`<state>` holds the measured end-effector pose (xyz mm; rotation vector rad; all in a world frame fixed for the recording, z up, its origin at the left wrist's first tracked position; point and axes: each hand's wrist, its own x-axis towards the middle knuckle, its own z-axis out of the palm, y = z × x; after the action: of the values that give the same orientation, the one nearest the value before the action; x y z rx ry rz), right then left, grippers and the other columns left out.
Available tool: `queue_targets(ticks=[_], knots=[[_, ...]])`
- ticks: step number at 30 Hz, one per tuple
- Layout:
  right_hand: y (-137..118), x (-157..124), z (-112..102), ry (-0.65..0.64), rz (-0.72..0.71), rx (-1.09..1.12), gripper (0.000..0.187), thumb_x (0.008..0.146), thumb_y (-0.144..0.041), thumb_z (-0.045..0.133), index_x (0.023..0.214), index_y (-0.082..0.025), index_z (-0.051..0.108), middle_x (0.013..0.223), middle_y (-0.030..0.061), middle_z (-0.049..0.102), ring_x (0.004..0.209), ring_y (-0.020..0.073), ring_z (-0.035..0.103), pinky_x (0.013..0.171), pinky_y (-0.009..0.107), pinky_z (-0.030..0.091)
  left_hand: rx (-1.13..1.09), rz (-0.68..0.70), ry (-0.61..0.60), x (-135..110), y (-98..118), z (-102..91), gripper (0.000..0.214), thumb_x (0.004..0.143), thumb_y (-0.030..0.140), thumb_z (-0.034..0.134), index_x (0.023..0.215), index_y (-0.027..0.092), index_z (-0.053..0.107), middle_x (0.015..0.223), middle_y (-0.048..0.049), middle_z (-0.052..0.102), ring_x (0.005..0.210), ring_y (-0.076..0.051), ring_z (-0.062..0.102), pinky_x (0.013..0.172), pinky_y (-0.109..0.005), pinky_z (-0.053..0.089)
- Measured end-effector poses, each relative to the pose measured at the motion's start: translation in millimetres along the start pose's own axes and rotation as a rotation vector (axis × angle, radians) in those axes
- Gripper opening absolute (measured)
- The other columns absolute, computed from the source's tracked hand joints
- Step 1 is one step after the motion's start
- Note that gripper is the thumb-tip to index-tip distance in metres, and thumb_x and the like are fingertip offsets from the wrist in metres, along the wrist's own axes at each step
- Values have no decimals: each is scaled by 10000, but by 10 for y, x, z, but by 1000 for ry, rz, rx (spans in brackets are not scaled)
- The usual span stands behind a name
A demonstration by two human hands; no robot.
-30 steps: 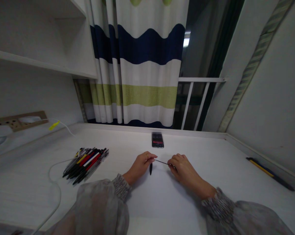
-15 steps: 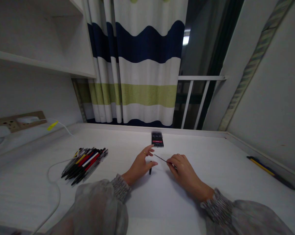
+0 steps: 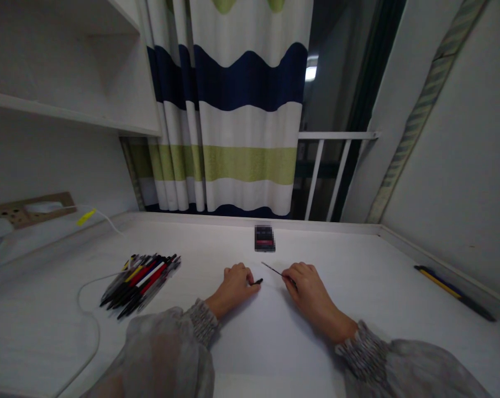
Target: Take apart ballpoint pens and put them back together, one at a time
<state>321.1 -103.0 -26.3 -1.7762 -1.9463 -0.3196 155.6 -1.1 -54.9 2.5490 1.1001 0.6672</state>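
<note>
My left hand [image 3: 232,286] has its fingers curled round a short black pen cap [image 3: 257,282], whose dark end sticks out past the thumb. Between the thumb and fingers of my right hand [image 3: 310,286] is a thin, dark pen refill [image 3: 272,269]. Its narrow tip points up and left, just above the pen cap and apart from it. The rear of the refill is hidden in my right hand. Both hands rest low over the white desk [image 3: 274,342].
To the left lies a pile of several pens [image 3: 142,282], with a white cable [image 3: 97,326] beside it. A phone [image 3: 264,239] stands near the back edge. Black and yellow pens [image 3: 452,292] lie along the right edge. A power strip [image 3: 34,209] is on the left wall.
My left hand has come down and closed on the black pen cap that lay on the desk beneath it. My right hand keeps hold of the refill in nearly the same place.
</note>
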Motion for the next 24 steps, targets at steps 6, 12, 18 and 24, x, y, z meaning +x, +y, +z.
queue_targets(ticks=[6,12,18,24], knots=[[28,5,-5,-80,57,-84,198,811,-105,440,821,-165,628,808,60,609,816,189,497,738,303,293,-84,120,169,37,-17,-86,72,734,221,589,777,165,572,831,-46,535,846,-205,489,766,-350,339],[25,4,-14,-91,58,-94,198,809,-102,441,821,-167,628,812,60,608,816,189,494,735,301,288,-84,126,218,43,-1,-131,49,739,192,593,767,172,559,826,-32,528,843,-198,485,770,-344,340],[18,13,-30,-103,63,-95,210,812,-101,435,816,-167,634,810,62,612,820,191,497,738,301,285,-52,127,226,52,-18,-119,51,745,195,595,773,169,561,829,-33,527,838,-195,483,770,-348,330],[33,23,-24,-117,47,-125,213,800,-93,448,832,-178,641,809,58,609,822,189,486,738,305,273,-8,142,217,36,14,-153,57,734,182,609,770,176,565,838,-31,527,849,-197,479,775,-355,315]])
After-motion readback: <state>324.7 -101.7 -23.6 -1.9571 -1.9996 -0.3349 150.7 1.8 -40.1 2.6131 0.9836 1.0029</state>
